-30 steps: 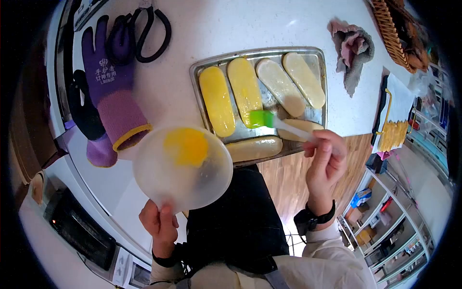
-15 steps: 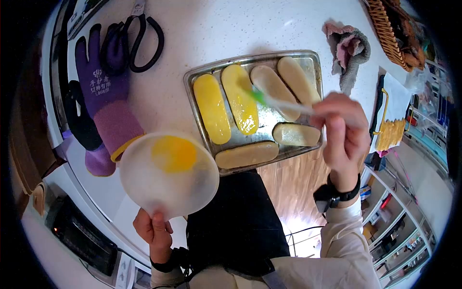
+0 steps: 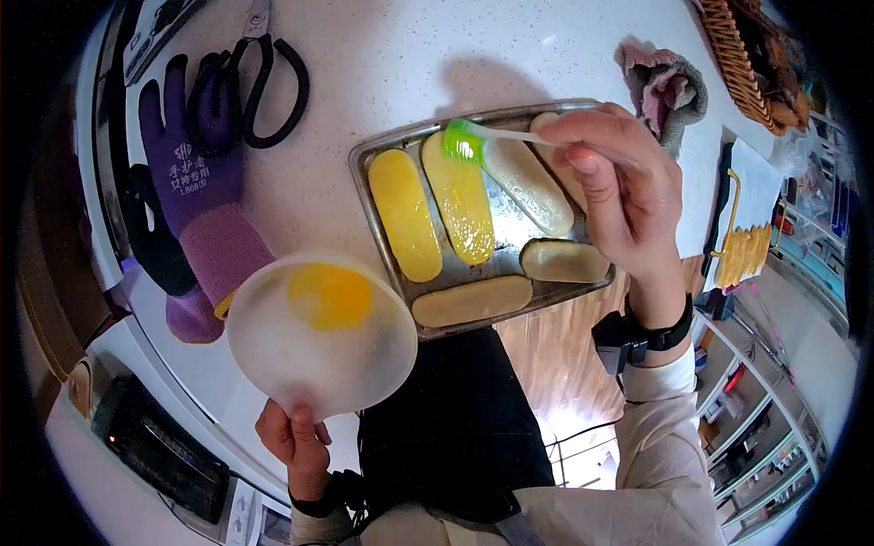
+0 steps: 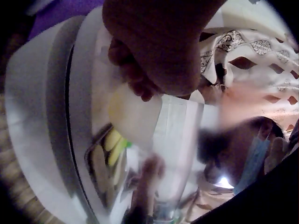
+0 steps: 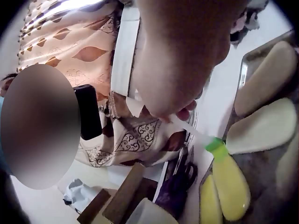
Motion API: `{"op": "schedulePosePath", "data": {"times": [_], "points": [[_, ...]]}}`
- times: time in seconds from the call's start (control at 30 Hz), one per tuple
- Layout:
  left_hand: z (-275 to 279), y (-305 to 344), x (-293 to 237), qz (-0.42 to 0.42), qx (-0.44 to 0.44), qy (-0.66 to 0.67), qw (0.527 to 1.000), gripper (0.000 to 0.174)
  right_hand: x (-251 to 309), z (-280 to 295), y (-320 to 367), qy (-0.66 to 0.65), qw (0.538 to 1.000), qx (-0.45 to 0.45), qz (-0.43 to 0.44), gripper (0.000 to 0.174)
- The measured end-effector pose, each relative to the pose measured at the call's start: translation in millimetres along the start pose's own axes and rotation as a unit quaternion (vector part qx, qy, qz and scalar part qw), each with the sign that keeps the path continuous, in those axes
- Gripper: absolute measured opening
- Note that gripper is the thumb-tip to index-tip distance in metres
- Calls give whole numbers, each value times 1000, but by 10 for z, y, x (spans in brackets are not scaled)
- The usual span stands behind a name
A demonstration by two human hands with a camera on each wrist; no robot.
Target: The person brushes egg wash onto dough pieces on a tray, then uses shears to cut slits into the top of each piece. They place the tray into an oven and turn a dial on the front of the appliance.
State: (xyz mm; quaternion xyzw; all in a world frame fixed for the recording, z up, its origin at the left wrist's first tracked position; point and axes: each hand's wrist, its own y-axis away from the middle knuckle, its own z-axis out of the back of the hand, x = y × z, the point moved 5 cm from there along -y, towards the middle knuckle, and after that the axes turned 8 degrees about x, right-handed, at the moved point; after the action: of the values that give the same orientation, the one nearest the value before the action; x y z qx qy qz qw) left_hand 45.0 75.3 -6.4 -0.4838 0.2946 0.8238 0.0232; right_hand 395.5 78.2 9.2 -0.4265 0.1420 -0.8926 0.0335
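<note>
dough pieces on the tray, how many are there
6. Two yellow-coated pieces lie at the left of the tray, two pale pieces to their right, the outer one partly behind the right hand, and two more along the near edge. None appears fully hidden.

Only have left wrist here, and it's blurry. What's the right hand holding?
Observer: Head view has it clear: the right hand holds a green-headed brush over the tray.

Operator: Tray count?

Observer: Six in the head view: two yellow pieces and four pale pieces, one partly behind that hand.

Operator: Any other tool out of my view?

Observer: Yes, black-handled scissors, one handle loop overlapping a purple glove.
</note>
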Motion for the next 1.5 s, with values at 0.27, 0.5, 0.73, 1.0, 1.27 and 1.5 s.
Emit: {"op": "schedulePosePath", "data": {"times": [0.27,0.5,0.73,1.0,1.27,1.5], "points": [[-9,30,39,-23,5,13,1000,43,160,-15,92,23,999,25,20,14],[17,54,70,-28,-12,22,999,41,432,-105,363,28,994,98,37,25],[-43,83,97,-44,-2,50,998,39,310,-212,186,121,982,59,130,30],[-37,79,56,-35,-2,28,999,40,636,-117,528,62,983,165,53,21],[-71,85,37,-38,1,25,999,41,423,-136,282,125,984,104,78,29],[-4,141,130,-35,-15,40,998,35,596,-318,830,167,973,138,84,28]]}}
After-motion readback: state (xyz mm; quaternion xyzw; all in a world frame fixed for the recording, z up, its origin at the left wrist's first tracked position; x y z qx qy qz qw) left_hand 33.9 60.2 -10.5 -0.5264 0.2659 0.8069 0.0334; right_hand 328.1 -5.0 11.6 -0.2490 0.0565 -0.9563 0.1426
